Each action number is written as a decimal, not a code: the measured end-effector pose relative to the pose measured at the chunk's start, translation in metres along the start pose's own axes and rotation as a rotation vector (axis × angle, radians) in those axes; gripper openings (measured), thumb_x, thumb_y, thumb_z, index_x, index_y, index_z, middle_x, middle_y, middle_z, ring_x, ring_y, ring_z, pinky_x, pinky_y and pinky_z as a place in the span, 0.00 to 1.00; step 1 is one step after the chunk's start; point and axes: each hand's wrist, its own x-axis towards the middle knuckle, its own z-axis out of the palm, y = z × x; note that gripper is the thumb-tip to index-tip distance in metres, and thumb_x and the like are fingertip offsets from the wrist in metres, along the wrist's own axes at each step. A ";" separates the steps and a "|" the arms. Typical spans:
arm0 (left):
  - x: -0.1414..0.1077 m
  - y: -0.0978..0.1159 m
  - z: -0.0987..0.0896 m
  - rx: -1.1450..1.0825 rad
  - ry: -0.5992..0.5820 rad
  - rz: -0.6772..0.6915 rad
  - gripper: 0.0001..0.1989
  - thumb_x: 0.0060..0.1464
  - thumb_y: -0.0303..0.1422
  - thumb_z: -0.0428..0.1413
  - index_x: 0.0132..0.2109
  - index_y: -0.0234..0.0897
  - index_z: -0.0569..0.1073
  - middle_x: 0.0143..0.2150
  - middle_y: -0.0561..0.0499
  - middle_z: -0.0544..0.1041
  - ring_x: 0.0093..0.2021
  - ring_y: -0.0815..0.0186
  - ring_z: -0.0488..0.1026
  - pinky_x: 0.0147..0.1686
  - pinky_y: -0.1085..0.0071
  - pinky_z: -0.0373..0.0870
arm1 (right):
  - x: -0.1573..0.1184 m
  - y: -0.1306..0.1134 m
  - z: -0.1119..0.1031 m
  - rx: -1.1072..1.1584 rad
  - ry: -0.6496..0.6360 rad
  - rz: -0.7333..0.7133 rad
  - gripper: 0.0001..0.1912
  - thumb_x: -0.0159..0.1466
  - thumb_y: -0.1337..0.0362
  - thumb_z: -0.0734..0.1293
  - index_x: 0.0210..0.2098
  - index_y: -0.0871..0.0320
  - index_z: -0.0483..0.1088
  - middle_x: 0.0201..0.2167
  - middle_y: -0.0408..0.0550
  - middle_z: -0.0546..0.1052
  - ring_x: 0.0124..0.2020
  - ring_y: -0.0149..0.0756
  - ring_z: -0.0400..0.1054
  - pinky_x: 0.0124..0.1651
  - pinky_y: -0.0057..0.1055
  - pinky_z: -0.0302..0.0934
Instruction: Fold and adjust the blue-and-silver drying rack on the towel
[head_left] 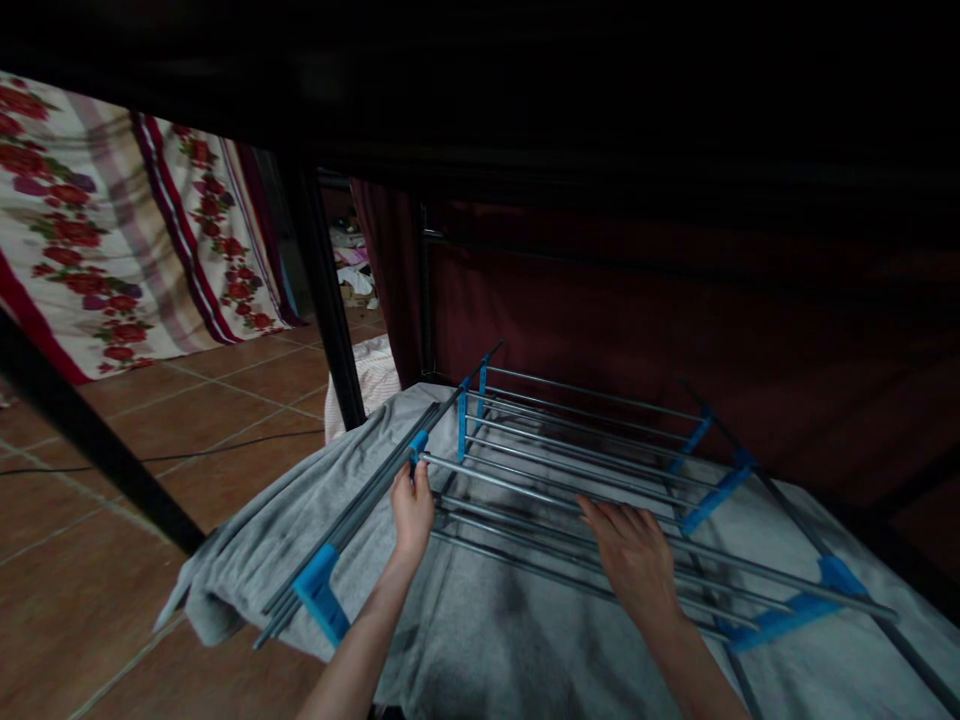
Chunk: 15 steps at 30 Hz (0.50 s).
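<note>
A drying rack [555, 493] of grey metal rods with blue plastic brackets lies across a grey blanket. My left hand [413, 508] is closed at the rack's left side, its fingers pinching a small blue bracket [418, 445] where the end of one rod [491, 476] sits. Over the middle of the rods lies my right hand [634, 558], palm down with fingers stretched out, fingertips at the same rod; its thumb is hidden. That rod's far end reaches past the blue bracket [844, 577] on the right.
The grey blanket [495, 640] covers a low bed surface inside a black metal frame [326, 290]. A dark red curtain [600, 310] hangs behind. To the left are a tiled floor [217, 400], a thin black cable [187, 457] and a flowered cloth [97, 220].
</note>
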 end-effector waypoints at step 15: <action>-0.001 -0.006 0.003 0.034 0.064 -0.019 0.24 0.62 0.51 0.52 0.47 0.36 0.79 0.50 0.36 0.82 0.55 0.48 0.79 0.62 0.52 0.71 | 0.027 0.003 -0.010 0.015 -0.176 0.072 0.13 0.73 0.70 0.64 0.52 0.53 0.78 0.40 0.49 0.82 0.39 0.40 0.72 0.46 0.38 0.57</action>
